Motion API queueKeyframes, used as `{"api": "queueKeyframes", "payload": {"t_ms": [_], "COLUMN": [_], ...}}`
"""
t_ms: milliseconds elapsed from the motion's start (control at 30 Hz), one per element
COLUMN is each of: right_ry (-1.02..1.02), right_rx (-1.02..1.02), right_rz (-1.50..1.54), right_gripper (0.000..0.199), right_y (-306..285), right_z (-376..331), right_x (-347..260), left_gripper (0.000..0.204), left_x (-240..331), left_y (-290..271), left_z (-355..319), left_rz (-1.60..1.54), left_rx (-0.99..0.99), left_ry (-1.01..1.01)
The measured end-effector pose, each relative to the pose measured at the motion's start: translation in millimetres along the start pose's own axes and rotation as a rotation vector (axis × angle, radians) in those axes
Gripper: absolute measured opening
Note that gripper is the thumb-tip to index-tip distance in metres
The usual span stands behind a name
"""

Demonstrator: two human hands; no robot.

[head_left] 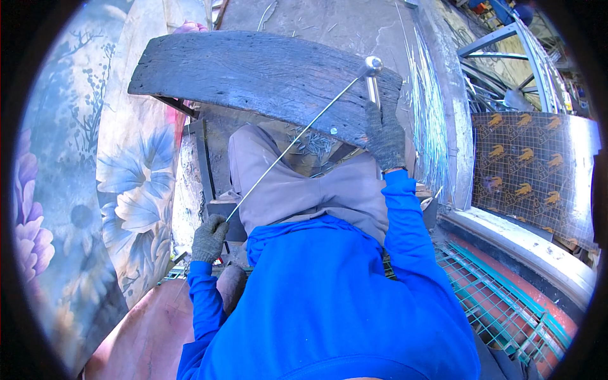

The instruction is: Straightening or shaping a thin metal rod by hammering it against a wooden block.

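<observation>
In a grey knit glove, my left hand is closed around the near end of a long thin metal rod, beside my left hip. The rod slants up and right across my lap and over a dark, worn wooden plank. Its far end reaches the shiny, rounded head of a hammer-like metal tool; whether they touch I cannot tell. My right hand, gloved too, is closed on that tool's shaft at the plank's right end. A small round shiny piece lies on the plank's near edge.
Short metal offcuts litter the floor below the plank. A bundle of long thin rods lies along the right. Flower-patterned sheeting hangs at the left. Farther right are a patterned dark panel and a green wire grid.
</observation>
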State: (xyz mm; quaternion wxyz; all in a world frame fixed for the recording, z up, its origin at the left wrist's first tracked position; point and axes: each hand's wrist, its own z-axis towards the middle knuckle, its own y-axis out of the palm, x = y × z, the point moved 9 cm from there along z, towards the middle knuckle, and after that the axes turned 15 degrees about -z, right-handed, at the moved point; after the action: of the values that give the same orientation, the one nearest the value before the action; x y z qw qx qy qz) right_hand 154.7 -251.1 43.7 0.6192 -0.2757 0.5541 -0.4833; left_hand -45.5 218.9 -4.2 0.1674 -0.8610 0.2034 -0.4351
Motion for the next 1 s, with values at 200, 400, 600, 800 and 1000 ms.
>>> {"api": "queueKeyframes", "payload": {"t_ms": [200,400,600,800,1000], "right_ry": [0.068,0.095,0.073,0.167,0.138], "right_rx": [-0.244,-0.256,-0.238,-0.218,-0.248], "right_rz": [0.033,-0.015,-0.021,0.007,-0.071], "right_gripper": [0.043,0.043,0.04,0.042,0.053], "right_y": [22.6,23.7,22.8,29.5,40.3], "right_z": [-2.7,-4.9,0.0,3.9,23.6], "right_x": [-13.8,-18.5,-19.5,-8.8,4.2], "left_gripper": [0.019,0.02,0.019,0.019,0.019], "left_x": [-11.5,-15.6,-21.9,-24.5,-32.3], "left_y": [-0.2,-0.3,0.1,-1.4,0.6], "left_z": [1.7,-0.5,-5.4,-12.6,-12.4], "left_rz": [-0.062,-0.076,-0.111,-0.149,-0.188], "left_rx": [-0.014,-0.021,-0.015,-0.004,-0.003], "left_ry": [-0.014,-0.055,-0.088,-0.108,-0.117]}}
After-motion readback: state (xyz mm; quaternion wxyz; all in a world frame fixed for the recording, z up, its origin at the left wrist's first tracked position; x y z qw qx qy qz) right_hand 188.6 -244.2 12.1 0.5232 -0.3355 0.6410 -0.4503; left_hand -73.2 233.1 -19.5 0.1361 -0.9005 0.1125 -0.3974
